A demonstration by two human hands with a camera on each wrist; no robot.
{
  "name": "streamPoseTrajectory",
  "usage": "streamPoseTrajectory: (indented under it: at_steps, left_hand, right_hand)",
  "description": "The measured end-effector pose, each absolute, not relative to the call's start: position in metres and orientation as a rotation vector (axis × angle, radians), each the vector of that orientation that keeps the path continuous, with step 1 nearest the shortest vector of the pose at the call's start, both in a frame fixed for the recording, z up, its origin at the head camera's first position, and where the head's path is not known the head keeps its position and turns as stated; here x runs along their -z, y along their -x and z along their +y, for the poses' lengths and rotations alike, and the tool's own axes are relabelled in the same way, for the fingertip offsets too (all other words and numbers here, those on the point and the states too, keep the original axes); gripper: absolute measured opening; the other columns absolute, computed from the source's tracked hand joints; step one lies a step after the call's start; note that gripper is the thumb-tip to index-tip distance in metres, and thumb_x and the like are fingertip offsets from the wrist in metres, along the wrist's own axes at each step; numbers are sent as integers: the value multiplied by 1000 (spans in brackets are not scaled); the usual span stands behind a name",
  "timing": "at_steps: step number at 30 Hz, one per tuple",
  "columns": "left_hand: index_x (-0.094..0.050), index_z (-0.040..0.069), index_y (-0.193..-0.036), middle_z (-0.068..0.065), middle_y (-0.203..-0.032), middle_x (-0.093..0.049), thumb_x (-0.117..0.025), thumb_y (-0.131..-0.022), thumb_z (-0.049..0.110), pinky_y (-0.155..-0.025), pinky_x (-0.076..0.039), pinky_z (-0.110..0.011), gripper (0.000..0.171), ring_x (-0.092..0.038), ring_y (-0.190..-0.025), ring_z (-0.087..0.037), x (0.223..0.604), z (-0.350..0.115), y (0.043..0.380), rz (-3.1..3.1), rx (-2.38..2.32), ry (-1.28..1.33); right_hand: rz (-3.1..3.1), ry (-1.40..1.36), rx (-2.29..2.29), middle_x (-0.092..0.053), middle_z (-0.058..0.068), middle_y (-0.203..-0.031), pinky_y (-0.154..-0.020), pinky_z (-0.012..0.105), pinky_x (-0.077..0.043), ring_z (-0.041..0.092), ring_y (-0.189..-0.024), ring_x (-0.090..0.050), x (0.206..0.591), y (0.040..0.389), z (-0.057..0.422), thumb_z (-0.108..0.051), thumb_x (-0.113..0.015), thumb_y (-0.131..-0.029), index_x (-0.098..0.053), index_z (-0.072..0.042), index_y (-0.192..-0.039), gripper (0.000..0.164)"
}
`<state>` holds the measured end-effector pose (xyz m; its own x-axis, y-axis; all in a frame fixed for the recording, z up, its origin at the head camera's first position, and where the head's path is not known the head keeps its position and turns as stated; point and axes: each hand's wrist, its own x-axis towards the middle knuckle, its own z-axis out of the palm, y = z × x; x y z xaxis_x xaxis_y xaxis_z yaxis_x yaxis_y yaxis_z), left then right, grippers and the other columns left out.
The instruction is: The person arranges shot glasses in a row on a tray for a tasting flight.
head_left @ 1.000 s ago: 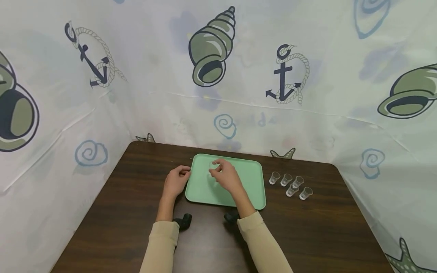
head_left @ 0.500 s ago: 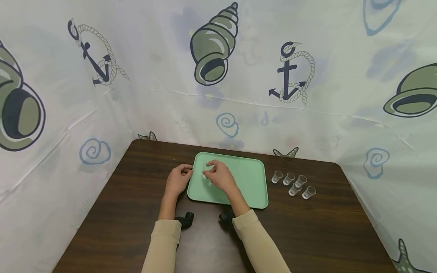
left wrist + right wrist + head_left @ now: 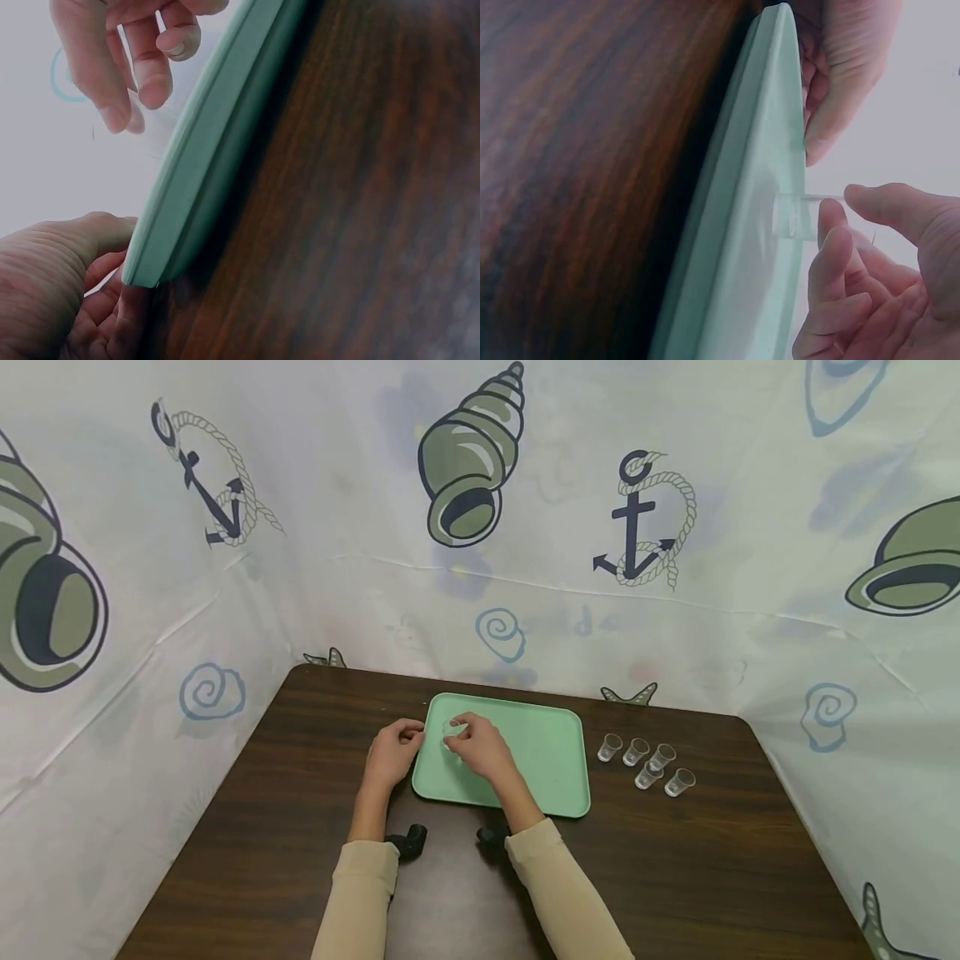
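Observation:
A light green tray (image 3: 532, 760) lies on the dark wooden table. My left hand (image 3: 393, 755) holds its left edge, the thumb (image 3: 112, 231) over the rim and the fingers curled at the outer side. Above the left part of the tray, my right hand (image 3: 486, 752) pinches a small clear plastic cup (image 3: 795, 216) between thumb and fingers. The cup is upright, its base on or very near the tray surface. In the head view the cup (image 3: 450, 728) is partly hidden by the fingers.
Several similar clear cups (image 3: 635, 752) stand in a loose group on the table (image 3: 675, 877) to the right of the tray. Behind and at both sides hangs a pale curtain (image 3: 360, 527) printed with shells and anchors.
My right hand has moved left and slightly down with the cup, toward the tray's left side. The left hand stays at the tray's edge. The head view has shifted slightly.

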<state>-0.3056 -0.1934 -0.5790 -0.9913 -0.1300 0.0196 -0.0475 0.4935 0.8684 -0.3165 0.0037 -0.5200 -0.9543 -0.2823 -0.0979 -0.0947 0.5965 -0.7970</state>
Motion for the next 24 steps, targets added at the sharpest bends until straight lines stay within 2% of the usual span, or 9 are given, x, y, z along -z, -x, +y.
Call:
streamPoseTrajectory:
  at_steps: [9, 15, 24]
  left_hand:
    - [-73, 13, -135, -11, -120, -75, -65, -110, 29, -94, -55, -50, 31, -70, -109, -29, 577, -192, 304, -2641, 1560, -157]
    - [-74, 12, -135, -11, -117, -74, -64, -110, 27, -90, -54, -47, 30, -70, -106, -28, 575, -192, 303, -2640, 1550, -147]
    - [-71, 11, -137, -11, -118, -73, -63, -110, 27, -92, -53, -48, 32, -69, -109, -29, 577, -198, 301, -2670, 1560, -108]
  right_hand:
    - [2599, 300, 1286, -78, 7, -101, -63, 34, -51, 22, -77, -70, 520, 314, 0, -27, -72, -105, -66, -11, -142, 40]
    - [2547, 255, 1283, -76, 8, -100, -63, 33, -49, 21, -79, -69, 524, 311, 0, -26, -72, -105, -63, -10, -143, 42]
    - [2524, 263, 1205, -75, 9, -103, -69, 35, -53, 23, -81, -72, 519, 301, 9, -27, -71, -106, -54, -7, -154, 55]
